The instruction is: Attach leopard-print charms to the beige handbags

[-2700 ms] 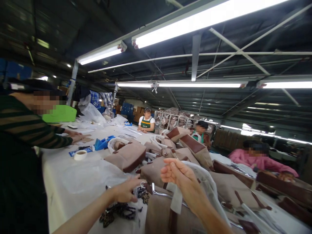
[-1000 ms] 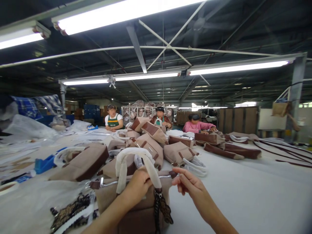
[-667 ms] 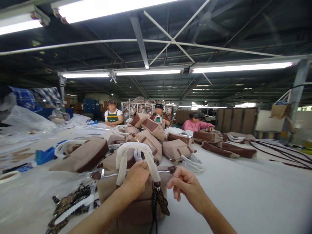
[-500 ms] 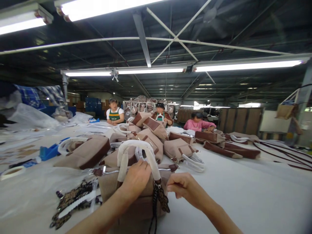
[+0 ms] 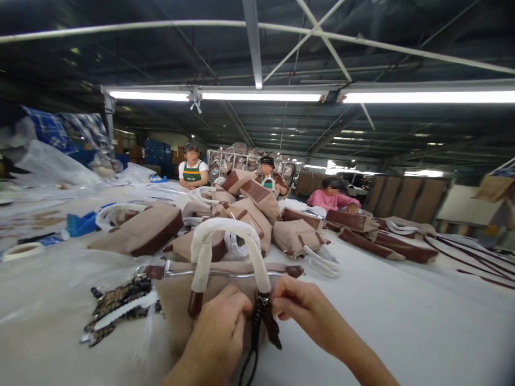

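Note:
A beige bag [image 5: 177,292] with brown leather trim stands upright before me, its metal zipper [image 5: 231,275] running along the top. Its raised handle [image 5: 225,228] is wrapped in white. From the handle's right base hangs a dark charm [image 5: 270,326] with a black braided cord [image 5: 255,327]. My left hand [image 5: 225,327] is closed against the bag's front, just left of the cord; what its fingers hold, if anything, is hidden. My right hand [image 5: 300,303] is pinched beside the charm's top, and I cannot make out anything between its fingertips.
Several bags [image 5: 257,220] are piled beyond. Patterned charms with a white strip [image 5: 124,311] lie at left, near plastic sheeting [image 5: 44,289], a tape roll [image 5: 23,251] and a blue holder [image 5: 82,223]. Dark straps [image 5: 475,254] lie at right. Three people sit across the white table [image 5: 402,316].
My left hand has moved down from inside the handle to the bag's front. My right hand has shifted slightly up, close to the charm's top. The view has tilted downward.

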{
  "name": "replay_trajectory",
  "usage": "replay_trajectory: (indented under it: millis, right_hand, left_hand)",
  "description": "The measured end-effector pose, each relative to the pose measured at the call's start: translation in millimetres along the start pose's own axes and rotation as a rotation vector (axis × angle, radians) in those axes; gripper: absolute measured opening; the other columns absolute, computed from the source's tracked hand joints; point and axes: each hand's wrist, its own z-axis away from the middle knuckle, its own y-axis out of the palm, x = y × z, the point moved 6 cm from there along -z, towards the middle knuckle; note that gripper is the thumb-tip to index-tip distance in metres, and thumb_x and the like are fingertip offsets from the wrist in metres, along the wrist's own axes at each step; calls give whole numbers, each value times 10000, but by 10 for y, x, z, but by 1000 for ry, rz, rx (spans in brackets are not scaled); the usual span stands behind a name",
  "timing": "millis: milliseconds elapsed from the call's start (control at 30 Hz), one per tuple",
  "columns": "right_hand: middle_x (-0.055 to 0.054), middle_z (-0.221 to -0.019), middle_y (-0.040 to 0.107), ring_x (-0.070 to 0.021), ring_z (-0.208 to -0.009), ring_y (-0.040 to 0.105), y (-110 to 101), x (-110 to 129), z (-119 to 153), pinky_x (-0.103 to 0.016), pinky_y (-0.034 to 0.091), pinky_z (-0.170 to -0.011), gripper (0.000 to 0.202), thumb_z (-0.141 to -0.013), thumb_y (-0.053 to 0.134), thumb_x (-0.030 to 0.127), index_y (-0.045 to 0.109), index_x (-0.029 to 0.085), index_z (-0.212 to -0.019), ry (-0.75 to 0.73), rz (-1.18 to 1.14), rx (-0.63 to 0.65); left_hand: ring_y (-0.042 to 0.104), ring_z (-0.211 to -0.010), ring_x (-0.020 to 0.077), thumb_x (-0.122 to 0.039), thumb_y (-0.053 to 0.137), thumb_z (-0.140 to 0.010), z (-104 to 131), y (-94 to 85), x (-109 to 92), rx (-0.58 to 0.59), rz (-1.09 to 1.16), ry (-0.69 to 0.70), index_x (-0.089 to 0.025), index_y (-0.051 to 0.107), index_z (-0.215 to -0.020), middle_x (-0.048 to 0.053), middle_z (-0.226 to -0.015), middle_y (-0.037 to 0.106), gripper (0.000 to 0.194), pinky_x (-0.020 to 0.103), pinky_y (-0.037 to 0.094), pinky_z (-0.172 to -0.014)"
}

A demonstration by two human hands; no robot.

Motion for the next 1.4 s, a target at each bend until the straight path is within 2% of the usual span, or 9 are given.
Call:
replay_trajectory:
  millis: [100,267,467,600,700,967,1133,1233,1400]
  right_hand:
    - [47,-624,441,-141,-602,431,192,7,65,-243,321,-557,73,-758,518,236,473,227,-701,114,-44,48]
    - [18,-613,482,-166,-560,438,298,-33,88,-274,304,-549,151,-828,434,224,411,244,-680,-31,372,-331]
    - [20,-666,553,-141,-577,482,201,-227,86,-221,397,-531,215,-935,503,305,460,239,-735,-146,111,-201]
    - [27,-656,556,-137,-579,506,225,-265,126,-215,415,-541,223,-943,526,340,507,231,-749,-145,66,-226]
    - [29,-640,558,-141,-572,521,322,-319,146,-220,417,-543,239,-941,534,378,527,229,-755,-128,22,-285]
    - [50,-625,495,-134,-581,473,458,-402,164,-237,403,-553,397,-882,588,589,498,225,-750,33,-291,-307]
    - [22,-650,572,-151,-613,547,455,-380,140,-255,470,-576,422,-813,662,612,554,214,-723,99,-357,-153]
    - [-9,-742,631,-166,-642,578,284,-351,136,-257,502,-555,338,-818,688,522,598,214,-713,97,-248,-175]
    - [-3,-680,611,-162,-630,583,79,-57,115,-246,478,-590,213,-950,490,276,672,238,-848,-182,244,-223]
  left_hand:
    - [641,-777,191,-133,381,-885,60,133,14,10,46,-43,-211,663,-859,59,-866,663,294,266,467,-700]
    - [653,-827,210,-157,406,-883,65,276,72,-53,111,-82,-232,689,-890,68,-898,690,293,258,483,-738]
    - [662,-803,209,-179,415,-878,31,303,127,-138,403,-159,-196,712,-835,74,-847,709,301,272,486,-743]
    - [662,-830,217,-250,544,-832,32,434,136,-217,659,-248,-168,688,-915,80,-896,704,186,282,510,-741]
    - [660,-857,224,-287,636,-787,58,554,156,-290,825,-311,-155,640,-1006,87,-935,701,256,288,532,-734]
    - [630,-701,172,-249,680,-748,126,636,258,-232,979,-318,-149,631,-964,36,-803,670,242,255,518,-645]
    - [605,-703,159,-258,675,-742,122,651,316,-180,1091,-315,-158,641,-924,15,-764,649,210,241,496,-656]
    - [583,-724,157,-232,685,-687,94,599,352,-101,1127,-346,-153,655,-899,18,-768,652,228,236,466,-659]
    - [579,-742,154,-216,697,-629,102,530,407,37,1202,-382,-147,654,-883,19,-791,657,267,241,451,-657]
